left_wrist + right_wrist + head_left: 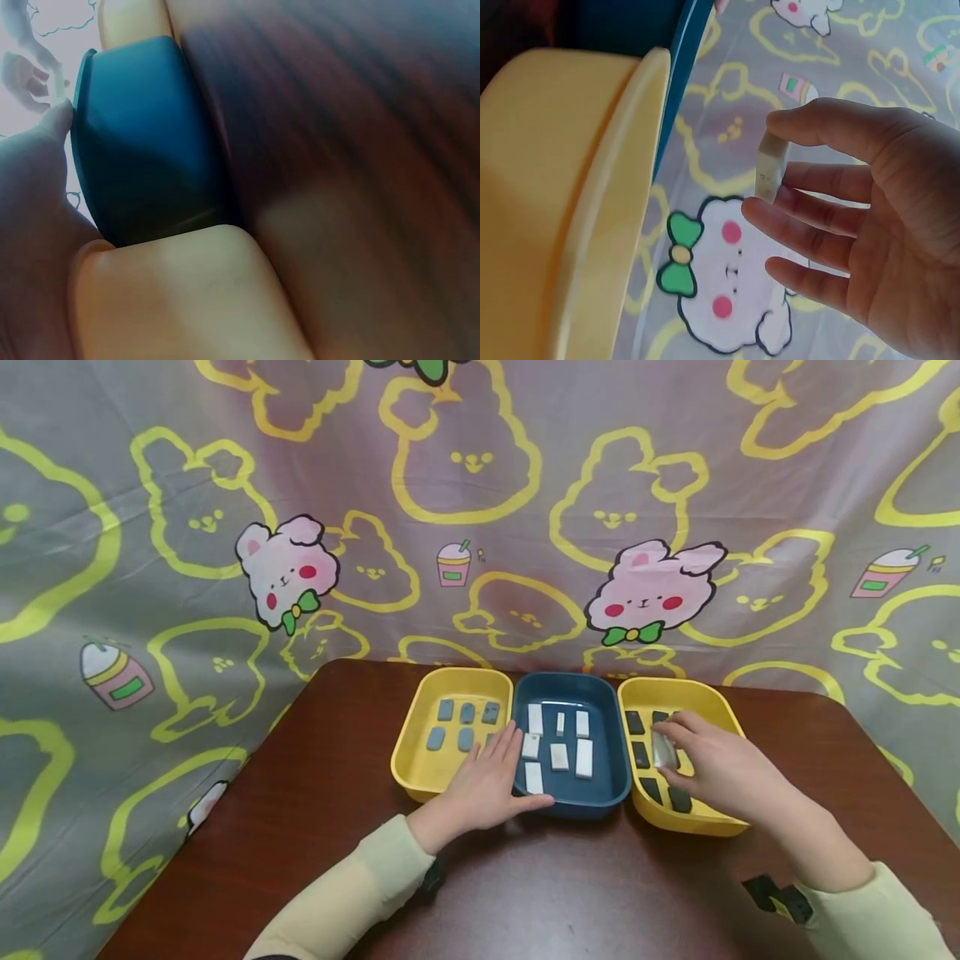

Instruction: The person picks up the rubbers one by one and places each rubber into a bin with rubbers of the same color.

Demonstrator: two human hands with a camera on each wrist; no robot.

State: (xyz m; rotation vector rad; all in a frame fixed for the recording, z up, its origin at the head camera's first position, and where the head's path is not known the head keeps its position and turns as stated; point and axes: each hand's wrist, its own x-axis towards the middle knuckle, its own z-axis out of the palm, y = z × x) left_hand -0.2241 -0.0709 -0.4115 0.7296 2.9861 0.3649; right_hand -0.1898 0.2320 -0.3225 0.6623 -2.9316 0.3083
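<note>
My right hand (731,768) pinches a small white eraser-like block (771,169) between thumb and fingertips. It holds the block above the right yellow bin (690,820), where several black blocks (640,754) lie. My left hand (483,787), fingers straight, rests over the adjoining rims of the left yellow bin (411,768) and the blue bin (596,789). Its thumb reaches across the blue bin's near edge. Several white blocks (583,758) lie inside the blue bin. Grey blocks (467,714) sit in rows in the left yellow bin, partly hidden by the left hand.
All three bins stand side by side towards the far edge of a brown wooden table (540,893). Behind them hangs a grey curtain (510,468) printed with yellow outlines and rabbit faces. Each wrist has a dark strapped device (780,900) near the sleeve.
</note>
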